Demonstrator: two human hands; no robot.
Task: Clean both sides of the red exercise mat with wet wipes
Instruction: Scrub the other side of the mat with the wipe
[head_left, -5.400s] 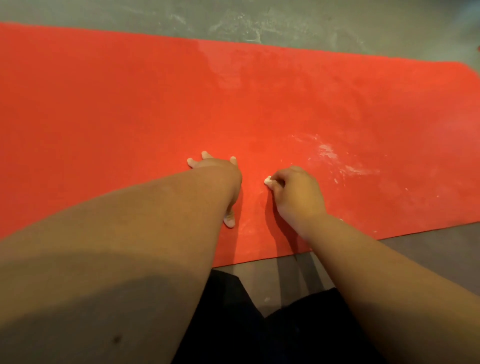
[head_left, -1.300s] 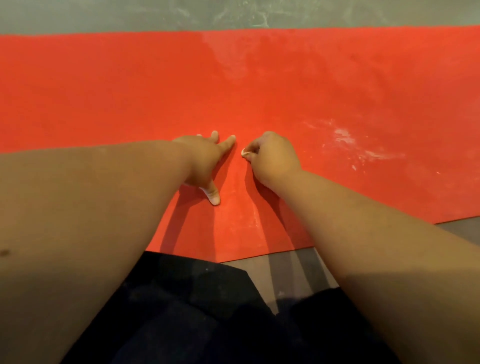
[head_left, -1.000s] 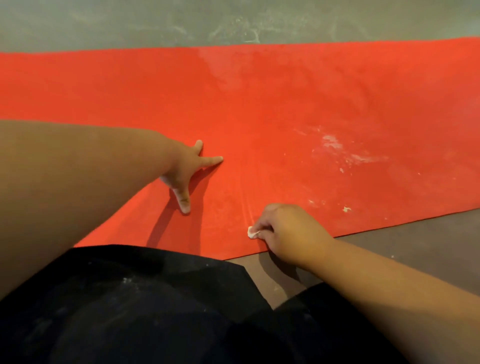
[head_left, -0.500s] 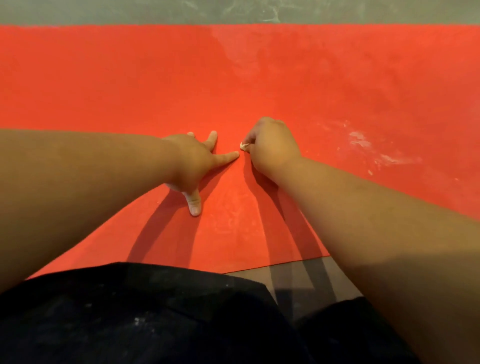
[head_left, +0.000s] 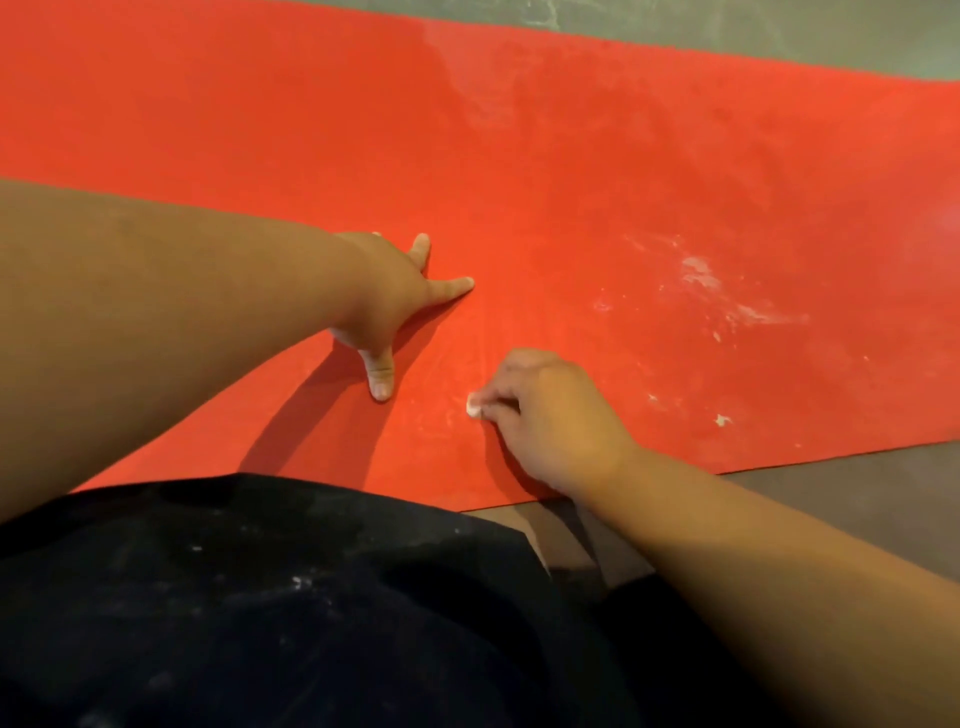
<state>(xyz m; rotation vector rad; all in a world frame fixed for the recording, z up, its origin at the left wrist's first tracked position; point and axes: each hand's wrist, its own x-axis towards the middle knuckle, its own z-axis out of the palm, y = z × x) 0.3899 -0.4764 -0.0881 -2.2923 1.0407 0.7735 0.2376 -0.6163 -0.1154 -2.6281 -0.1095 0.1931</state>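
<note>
Compared with 0.5 s earlier, the right hand (head_left: 556, 421) has drawn back from beside the left index fingertip toward the near edge of the mat. Its curled fingers (head_left: 501, 402) pinch one small white wet wipe (head_left: 473, 406) against the one red exercise mat (head_left: 260, 130), which lies flat on the floor (head_left: 857, 488). The left hand (head_left: 387, 306) stays pressed on the mat with its fingers spread wide. White residue (head_left: 717, 291) marks the mat to the right of both hands.

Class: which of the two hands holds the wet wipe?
The right hand, pinching the small white wipe; the left hand presses flat, fingers spread, on the mat.
</note>
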